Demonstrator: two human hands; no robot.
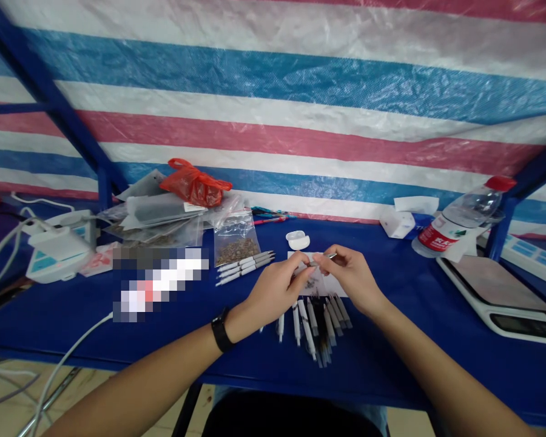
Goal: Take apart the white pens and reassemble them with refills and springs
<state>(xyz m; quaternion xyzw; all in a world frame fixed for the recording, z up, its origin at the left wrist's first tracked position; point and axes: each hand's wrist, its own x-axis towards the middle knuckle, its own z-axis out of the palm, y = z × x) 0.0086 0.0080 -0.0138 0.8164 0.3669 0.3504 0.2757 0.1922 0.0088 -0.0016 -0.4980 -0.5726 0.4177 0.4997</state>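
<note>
Above a white sheet of paper (335,287), my left hand (279,285) and my right hand (352,276) meet with fingertips pinched. Between the right thumb and forefinger is a slim silver piece (332,255), perhaps a pen part. My left fingertips close on its other end or on a small part that I cannot make out. Tiny dark pieces (313,283) lie on the paper under the hands. Several pen barrels (330,325), grey and white, fan out in front of the paper. A group of white pens (246,267) rests left of my left hand.
Behind the pens is a clear zip bag (236,247) of small brown parts. A white earbud case (297,240) sits beyond the paper. To the right stand a plastic bottle (455,221) and a scale (505,291). A red bag (195,185) and a power strip (64,246) are left.
</note>
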